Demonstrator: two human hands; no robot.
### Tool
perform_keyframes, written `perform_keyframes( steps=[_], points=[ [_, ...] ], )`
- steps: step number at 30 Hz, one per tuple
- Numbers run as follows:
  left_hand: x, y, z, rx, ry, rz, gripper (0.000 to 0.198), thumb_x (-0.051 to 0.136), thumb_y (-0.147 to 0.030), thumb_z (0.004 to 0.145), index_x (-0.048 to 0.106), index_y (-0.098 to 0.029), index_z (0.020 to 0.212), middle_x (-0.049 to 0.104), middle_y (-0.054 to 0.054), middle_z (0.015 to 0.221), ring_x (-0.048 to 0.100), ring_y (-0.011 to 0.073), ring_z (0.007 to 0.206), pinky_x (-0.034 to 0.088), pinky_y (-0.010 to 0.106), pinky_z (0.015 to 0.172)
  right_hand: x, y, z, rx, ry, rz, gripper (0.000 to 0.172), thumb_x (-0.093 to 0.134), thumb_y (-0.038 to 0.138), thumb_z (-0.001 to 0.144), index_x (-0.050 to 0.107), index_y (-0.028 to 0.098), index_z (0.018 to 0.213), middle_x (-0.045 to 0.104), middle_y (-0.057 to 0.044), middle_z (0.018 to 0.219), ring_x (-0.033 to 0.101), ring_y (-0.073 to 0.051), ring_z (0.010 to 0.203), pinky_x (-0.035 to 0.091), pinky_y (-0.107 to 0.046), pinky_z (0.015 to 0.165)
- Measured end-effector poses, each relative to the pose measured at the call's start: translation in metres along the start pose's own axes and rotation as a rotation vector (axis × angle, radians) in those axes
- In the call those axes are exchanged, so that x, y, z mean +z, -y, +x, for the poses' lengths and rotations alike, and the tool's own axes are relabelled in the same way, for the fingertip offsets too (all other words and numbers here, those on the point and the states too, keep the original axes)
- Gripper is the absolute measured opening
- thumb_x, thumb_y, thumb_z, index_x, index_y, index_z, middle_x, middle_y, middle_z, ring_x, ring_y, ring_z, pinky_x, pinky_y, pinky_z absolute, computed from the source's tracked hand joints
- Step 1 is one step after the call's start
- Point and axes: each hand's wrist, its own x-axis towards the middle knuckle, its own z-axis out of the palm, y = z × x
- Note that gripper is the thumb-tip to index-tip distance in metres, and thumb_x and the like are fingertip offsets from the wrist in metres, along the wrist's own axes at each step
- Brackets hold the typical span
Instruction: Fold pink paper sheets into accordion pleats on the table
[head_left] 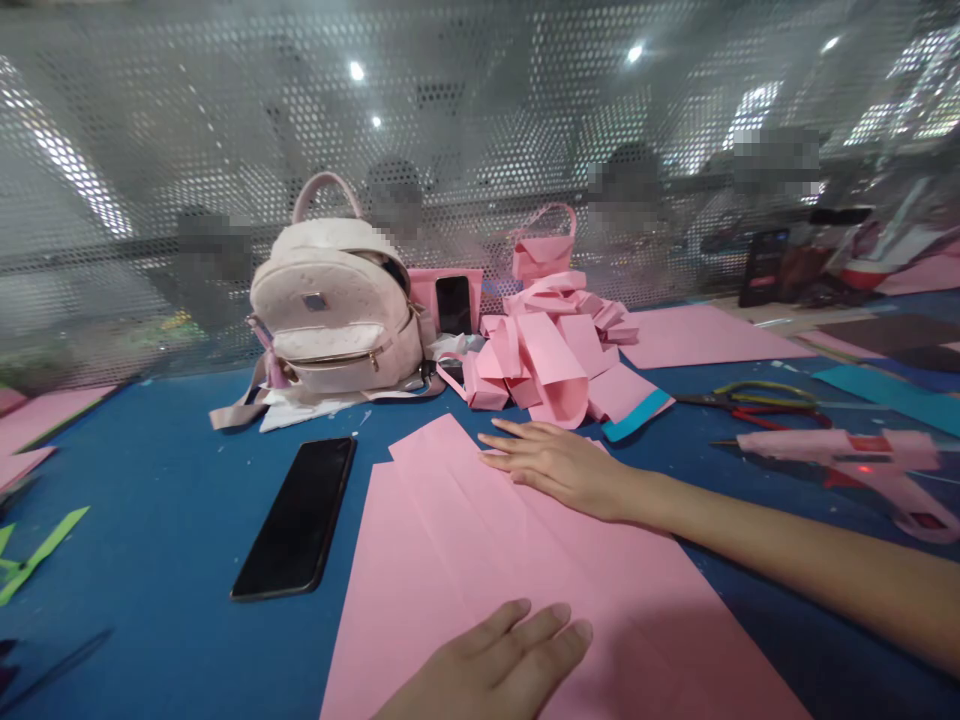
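A large pink paper sheet [450, 560] with fold creases lies on the blue table [172, 500] in front of me. My left hand [502, 665] rests flat on its near edge, fingers stretched out. My right hand [559, 462] lies flat on the sheet's far part, fingers extended to the left, holding nothing. A black phone [297, 518] lies just left of the sheet.
A pale pink backpack [337, 315] stands at the back left, a pile of folded pink paper pieces [551, 355] beside it. Scissors [750, 400] and a pink glue gun [855, 460] lie at the right. Green paper scraps [37, 555] sit at the left edge. A perforated screen [480, 150] closes the back.
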Motion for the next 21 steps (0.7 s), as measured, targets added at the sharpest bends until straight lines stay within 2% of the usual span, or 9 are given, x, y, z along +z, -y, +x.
perform_keyframes(
  steps=[3,8,14,17,21],
  points=[
    [-0.002,0.002,0.0,0.007,0.007,0.013,0.06,0.049,-0.043,0.101,0.037,-0.009,0.149,0.055,0.009,0.142,0.055,0.0189,0.129,0.044,0.025,0.108,0.002,-0.001,0.009,0.007,-0.022,-0.02,0.043,0.035,0.038,0.106,0.044,0.03,0.147,0.037,-0.001,0.157,0.027,-0.026,0.148,0.026,-0.054,0.116],
    [0.003,0.003,-0.001,0.02,0.005,0.03,0.06,0.05,-0.042,0.101,0.037,-0.01,0.15,0.056,0.009,0.141,0.058,0.0195,0.126,0.047,0.024,0.105,0.003,0.0,0.02,0.027,-0.059,-0.022,0.042,0.034,0.038,0.106,0.046,0.03,0.146,0.04,-0.002,0.156,0.03,-0.027,0.147,0.03,-0.052,0.114],
    [0.007,0.001,-0.002,-0.009,-0.102,0.065,0.064,0.054,-0.049,0.097,0.041,-0.012,0.148,0.061,0.008,0.137,0.062,0.0198,0.121,0.049,0.023,0.103,0.003,0.002,0.022,0.049,-0.045,-0.056,0.043,0.034,0.035,0.106,0.045,0.027,0.147,0.038,-0.001,0.156,0.028,-0.026,0.148,0.029,-0.051,0.115],
    [0.006,-0.003,-0.001,0.011,-0.05,0.036,0.062,0.053,-0.045,0.098,0.039,-0.011,0.148,0.059,0.01,0.138,0.062,0.0208,0.121,0.051,0.026,0.102,0.004,0.003,0.026,0.045,-0.049,-0.087,0.043,0.034,0.032,0.106,0.047,0.027,0.146,0.039,-0.001,0.156,0.028,-0.025,0.147,0.03,-0.049,0.114],
    [0.009,-0.007,-0.002,-0.082,-0.085,-0.001,0.061,0.051,-0.047,0.099,0.039,-0.013,0.149,0.059,0.011,0.138,0.062,0.0226,0.122,0.051,0.031,0.104,0.007,0.003,0.033,0.027,-0.088,-0.139,0.042,0.033,0.03,0.106,0.049,0.028,0.145,0.042,0.0,0.154,0.031,-0.025,0.146,0.034,-0.046,0.11]
  ],
)
